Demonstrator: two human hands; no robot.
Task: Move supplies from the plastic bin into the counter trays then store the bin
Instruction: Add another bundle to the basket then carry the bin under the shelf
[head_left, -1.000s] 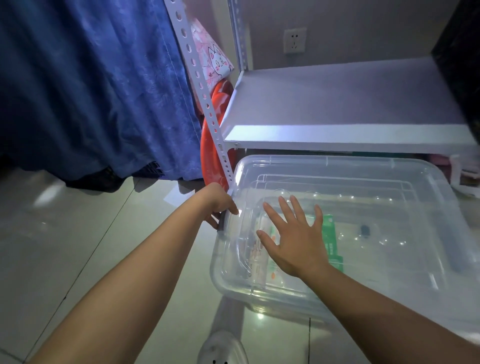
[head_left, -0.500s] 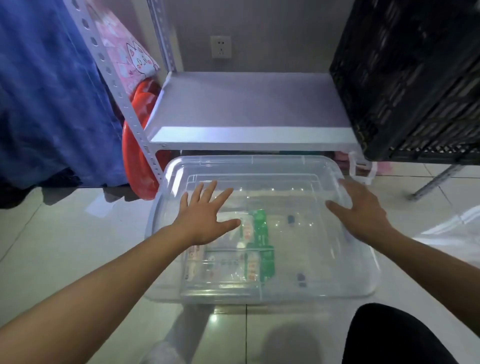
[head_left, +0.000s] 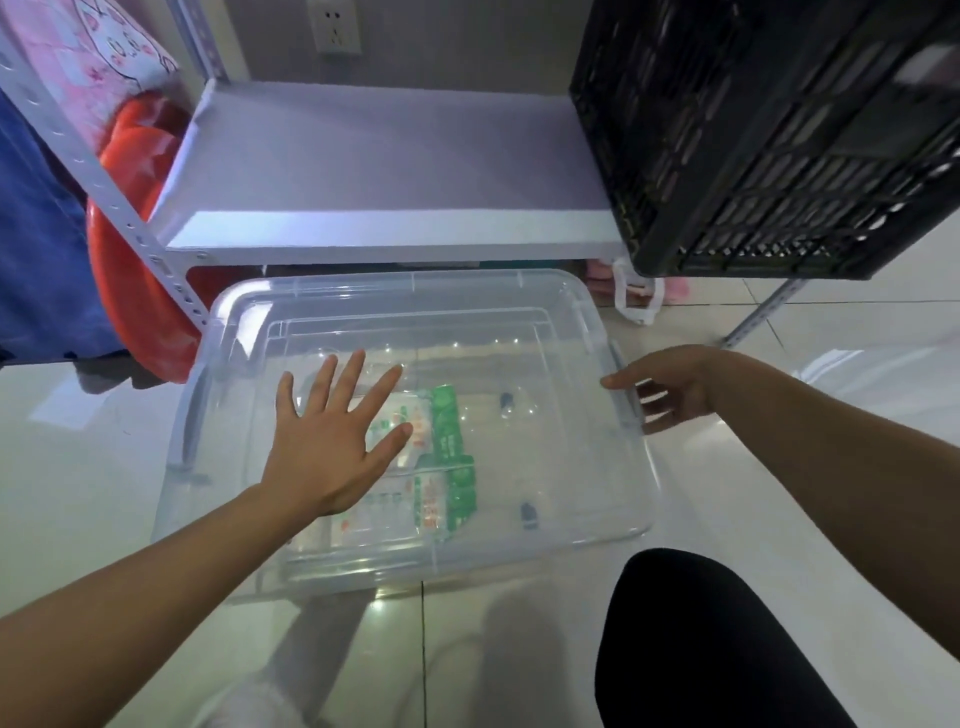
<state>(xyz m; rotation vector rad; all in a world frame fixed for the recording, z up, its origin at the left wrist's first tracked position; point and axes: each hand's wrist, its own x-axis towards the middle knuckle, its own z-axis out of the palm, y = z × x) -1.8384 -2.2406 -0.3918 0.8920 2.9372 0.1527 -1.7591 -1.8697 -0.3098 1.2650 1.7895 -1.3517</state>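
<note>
A clear plastic bin (head_left: 519, 291) with a clear lid sits on the tiled floor in front of a low white shelf. Through the lid I see a green and white packet (head_left: 447, 467) and two small dark items on the bottom. My left hand (head_left: 332, 436) lies flat on the lid with fingers spread. My right hand (head_left: 665, 389) is at the bin's right edge, thumb above the rim and fingers curled down over the side by the latch.
A white metal shelf (head_left: 384, 176) stands just behind the bin, with a black slatted crate (head_left: 769, 135) on its right part. A red basin (head_left: 130, 249) leans at the left by a blue curtain. My dark-clad knee (head_left: 701, 639) is at the lower right.
My left hand left the bin's left corner and came to rest flat on the lid. My right hand went from the lid's top to the right rim, where its fingers now curl over the side.
</note>
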